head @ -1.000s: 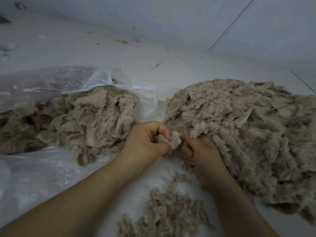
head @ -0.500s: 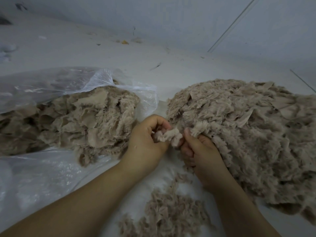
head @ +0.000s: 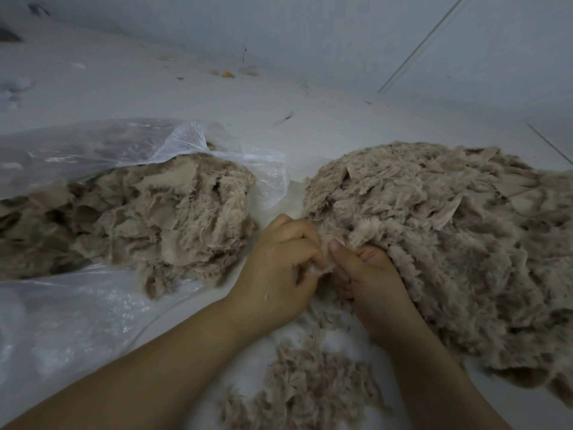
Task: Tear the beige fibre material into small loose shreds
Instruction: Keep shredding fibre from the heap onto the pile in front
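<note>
A big mound of beige fibre material [head: 449,243] covers the right side of the white floor. My left hand [head: 279,268] and my right hand [head: 369,274] meet at the mound's near-left edge, both with fingers curled, pinching a small tuft of beige fibre [head: 325,259] between them. The right hand's fingertips are partly buried under the mound. A small heap of loose torn shreds [head: 310,383] lies on the floor below my hands, between my forearms.
A clear plastic bag [head: 93,156] lies open on the left, with a second pile of beige fibre [head: 148,218] in it. More plastic sheet [head: 77,321] spreads in front of it. A white wall rises behind; small debris dots the floor there.
Both hands have drawn closer together and pushed into the mound's edge. The pale tuft that stood out between the fingers is now mostly hidden by them.
</note>
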{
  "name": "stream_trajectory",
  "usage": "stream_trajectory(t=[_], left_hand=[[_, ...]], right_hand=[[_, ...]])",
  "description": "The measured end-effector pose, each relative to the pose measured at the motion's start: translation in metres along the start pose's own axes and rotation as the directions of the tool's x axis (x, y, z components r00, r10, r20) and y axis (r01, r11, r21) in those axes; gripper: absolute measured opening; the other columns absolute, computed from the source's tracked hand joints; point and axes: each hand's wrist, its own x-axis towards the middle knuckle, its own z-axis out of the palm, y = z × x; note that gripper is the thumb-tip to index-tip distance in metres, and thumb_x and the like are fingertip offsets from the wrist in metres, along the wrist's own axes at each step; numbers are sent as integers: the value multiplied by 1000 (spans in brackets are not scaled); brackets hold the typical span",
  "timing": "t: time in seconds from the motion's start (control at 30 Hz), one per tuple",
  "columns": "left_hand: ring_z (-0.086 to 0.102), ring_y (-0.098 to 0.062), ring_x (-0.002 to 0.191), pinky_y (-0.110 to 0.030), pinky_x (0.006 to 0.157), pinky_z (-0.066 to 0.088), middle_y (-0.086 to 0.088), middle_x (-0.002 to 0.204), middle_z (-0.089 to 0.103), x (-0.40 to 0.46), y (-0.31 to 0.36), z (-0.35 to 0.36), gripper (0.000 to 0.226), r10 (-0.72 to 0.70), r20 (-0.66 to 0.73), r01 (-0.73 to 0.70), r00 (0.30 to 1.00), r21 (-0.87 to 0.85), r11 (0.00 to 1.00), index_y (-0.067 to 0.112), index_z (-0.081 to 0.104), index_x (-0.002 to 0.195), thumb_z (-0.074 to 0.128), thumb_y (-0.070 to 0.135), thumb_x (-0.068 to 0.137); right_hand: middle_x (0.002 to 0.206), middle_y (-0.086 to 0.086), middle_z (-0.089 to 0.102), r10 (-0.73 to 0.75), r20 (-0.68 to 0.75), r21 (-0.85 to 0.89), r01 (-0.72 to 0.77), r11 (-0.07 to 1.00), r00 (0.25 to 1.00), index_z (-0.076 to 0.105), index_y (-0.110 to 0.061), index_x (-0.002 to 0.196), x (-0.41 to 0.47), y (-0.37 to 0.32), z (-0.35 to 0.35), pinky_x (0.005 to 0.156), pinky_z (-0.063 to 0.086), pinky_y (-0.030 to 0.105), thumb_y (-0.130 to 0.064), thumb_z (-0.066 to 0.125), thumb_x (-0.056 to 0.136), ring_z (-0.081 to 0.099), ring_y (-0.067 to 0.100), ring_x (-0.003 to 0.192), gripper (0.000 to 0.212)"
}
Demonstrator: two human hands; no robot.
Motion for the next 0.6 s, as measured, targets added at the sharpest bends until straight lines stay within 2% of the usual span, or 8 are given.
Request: stream_trajectory(t=[0.1, 0.17, 0.23, 0.3, 0.33, 0.43, 0.5, 0.6], left_hand=[[51, -20, 59, -32, 57, 42, -5, 60, 55, -8, -5, -9, 15, -57, 12, 58, 998, -102, 993, 1, 55, 53, 49, -5, 66], [52, -19, 55, -31, 52, 42, -6, 59, 55, -8, -7, -11, 15, -229, 3, 225, 973, -204, 953, 1, 56, 56, 49, -2, 68], [56, -18, 64, -29, 55, 46, -6, 74, 61, 0, -6, -11, 5, -395, 44, 390, 918, -285, 876, 5, 67, 77, 61, 5, 77], [61, -17, 77, -25, 64, 50, -4, 94, 65, 10, -4, -7, 21, -496, 208, 538, 843, -326, 777, 14, 71, 105, 73, 18, 85], [63, -14, 79, -23, 67, 52, -4, 97, 68, 13, -3, -3, 24, -526, 282, 597, 802, -354, 720, 16, 72, 108, 74, 19, 85], [62, -7, 60, -19, 55, 50, -3, 71, 72, 19, -3, 4, 4, -644, 273, 683, 715, -467, 561, 11, 76, 82, 74, 8, 83], [56, -4, 47, -17, 47, 44, 2, 55, 67, 20, -9, 5, 12, -738, 181, 709, 651, -493, 505, 11, 74, 73, 73, 8, 84], [49, 0, 40, -15, 42, 40, 10, 46, 60, 20, -19, 2, 16, -756, 29, 697, 654, -412, 587, 15, 73, 69, 74, 12, 84]], right_hand=[[44, 2, 23, -1, -24, 11, 1, 1000, 1000, 35, -18, 48, 2, 1, -1, 43, 17, 25, -40, 62, 88, 16, 15, 42, 53], [41, -6, 33, -41, 9, 15, 41, 999, 999, 49, -15, 46, 1, 2, -1, 40, 27, 22, -33, 59, 92, 27, 8, 36, 50], [46, -10, 52, -78, 93, -1, 78, 997, 993, 70, 1, 73, -2, 2, 1, 42, 39, 14, -24, 56, 96, 46, 0, 40, 36], [71, 0, 73, -85, 169, -14, 89, 996, 982, 73, -3, 100, -4, 1, 2, 57, 51, 15, -23, 55, 98, 68, 7, 63, 27], [79, 4, 75, -79, 171, -17, 83, 996, 982, 75, -7, 101, -5, 1, 3, 62, 53, 18, -23, 56, 98, 72, 12, 71, 25], [54, -9, 63, -105, 124, -103, 118, 988, 987, 74, -11, 75, -6, 0, 3, 48, 44, 16, -13, 54, 98, 55, -2, 47, 31], [46, -13, 56, -97, 125, -74, 107, 992, 987, 72, -17, 66, -7, -1, 4, 43, 38, 9, -9, 50, 99, 49, -5, 40, 41], [44, -12, 51, -53, 111, 7, 52, 999, 992, 71, -6, 73, -7, -2, 5, 39, 36, 9, -13, 50, 98, 44, -3, 37, 34]])
